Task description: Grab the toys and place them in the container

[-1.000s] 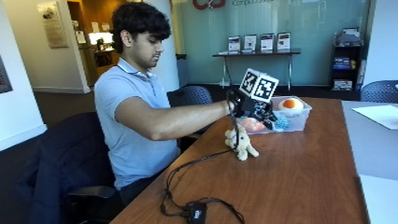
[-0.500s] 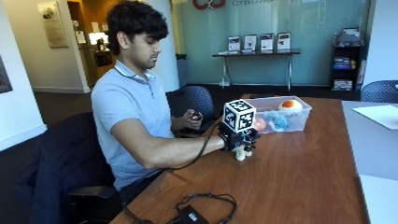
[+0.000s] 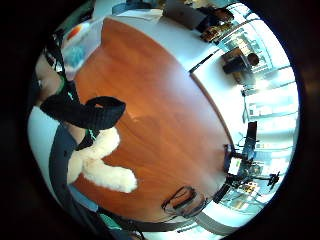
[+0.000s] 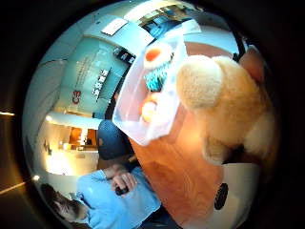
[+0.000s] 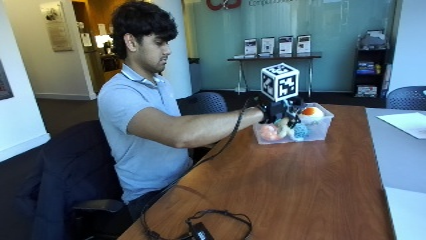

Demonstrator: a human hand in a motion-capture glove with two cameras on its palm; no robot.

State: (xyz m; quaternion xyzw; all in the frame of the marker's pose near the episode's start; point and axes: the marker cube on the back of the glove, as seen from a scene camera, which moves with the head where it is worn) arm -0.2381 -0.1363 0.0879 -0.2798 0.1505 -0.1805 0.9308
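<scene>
Gloved right hand (image 5: 278,111) holds plush toy (image 5: 285,126) over container (image 5: 319,131).

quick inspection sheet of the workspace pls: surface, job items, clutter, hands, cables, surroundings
Surface: brown wooden table, with a white table butted against it.
Job's things: clear container on the table holding an orange-and-white ball, a blue toy and an orange toy; cream plush toy in the gloved hand.
Clutter: paper on the white table.
Hands: right hand grips the plush toy at the container; whether above or inside cannot be told.
Cables: black cable from glove to small box.
Surroundings: office chairs, display table behind.
</scene>
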